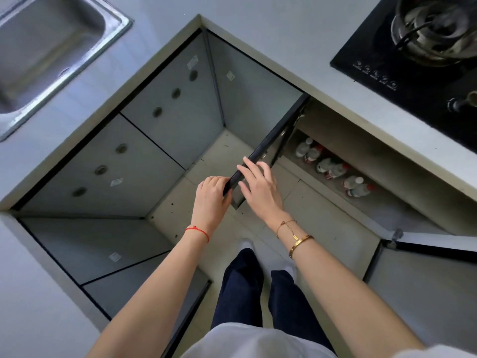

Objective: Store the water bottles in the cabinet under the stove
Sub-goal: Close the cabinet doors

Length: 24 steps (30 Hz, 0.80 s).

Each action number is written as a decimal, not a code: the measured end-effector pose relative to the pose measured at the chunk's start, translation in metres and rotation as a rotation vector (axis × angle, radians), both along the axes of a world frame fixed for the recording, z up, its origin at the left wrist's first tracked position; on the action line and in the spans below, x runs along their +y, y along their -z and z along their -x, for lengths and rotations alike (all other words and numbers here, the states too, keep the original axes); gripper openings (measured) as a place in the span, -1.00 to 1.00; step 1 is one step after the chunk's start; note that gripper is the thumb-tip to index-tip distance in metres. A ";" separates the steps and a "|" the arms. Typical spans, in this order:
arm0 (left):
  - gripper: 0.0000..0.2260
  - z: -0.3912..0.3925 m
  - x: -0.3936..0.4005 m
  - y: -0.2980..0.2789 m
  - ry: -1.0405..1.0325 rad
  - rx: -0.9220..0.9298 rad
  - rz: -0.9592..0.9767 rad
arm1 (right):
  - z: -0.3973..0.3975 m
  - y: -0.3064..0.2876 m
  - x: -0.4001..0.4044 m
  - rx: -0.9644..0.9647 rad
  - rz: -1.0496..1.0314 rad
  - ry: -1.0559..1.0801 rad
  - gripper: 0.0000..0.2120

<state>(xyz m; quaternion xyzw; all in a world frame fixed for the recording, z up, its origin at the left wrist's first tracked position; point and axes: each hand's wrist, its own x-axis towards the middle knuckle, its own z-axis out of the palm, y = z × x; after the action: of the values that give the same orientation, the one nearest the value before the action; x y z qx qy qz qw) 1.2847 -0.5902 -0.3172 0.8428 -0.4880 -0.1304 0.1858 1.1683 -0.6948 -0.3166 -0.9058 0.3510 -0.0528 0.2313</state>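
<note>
steel sink (49,50) set in grey countertop (165,11), closed cabinet doors (108,166) (round pulls), tiled floor (322,215)

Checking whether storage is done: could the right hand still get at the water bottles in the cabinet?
Probably yes. The cabinet door stands open, both hands are on its edge, and nothing lies between the right hand and the bottles.

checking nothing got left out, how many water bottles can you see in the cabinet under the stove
6 clear plastic water bottles with red labels, standing in pairs on the cabinet floor: a far pair, a middle pair and a near pair. The open door or cabinet frame may hide more.
</note>
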 end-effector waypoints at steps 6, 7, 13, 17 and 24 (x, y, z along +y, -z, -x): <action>-0.79 0.031 0.013 0.004 0.075 0.010 0.069 | 0.034 0.001 0.007 -0.002 0.012 0.017 -0.60; -0.78 0.038 0.016 0.005 0.112 0.018 0.074 | 0.043 0.002 0.008 0.001 0.011 0.026 -0.59; -0.69 0.091 0.008 0.012 0.316 0.022 0.082 | 0.119 0.011 0.018 0.024 0.004 0.112 -0.48; -0.64 0.139 -0.019 0.019 0.343 0.016 0.115 | 0.175 0.021 0.011 -0.103 -0.072 0.199 -0.50; -0.53 0.198 -0.095 0.040 0.500 -0.075 0.194 | 0.247 0.033 -0.043 -0.221 -0.078 0.260 -0.41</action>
<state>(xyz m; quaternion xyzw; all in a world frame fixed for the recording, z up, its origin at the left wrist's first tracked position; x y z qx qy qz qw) 1.0866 -0.6848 -0.3569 0.6788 -0.6976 -0.0935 0.2093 0.9209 -0.7381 -0.3500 -0.8318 0.4396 -0.1678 0.2946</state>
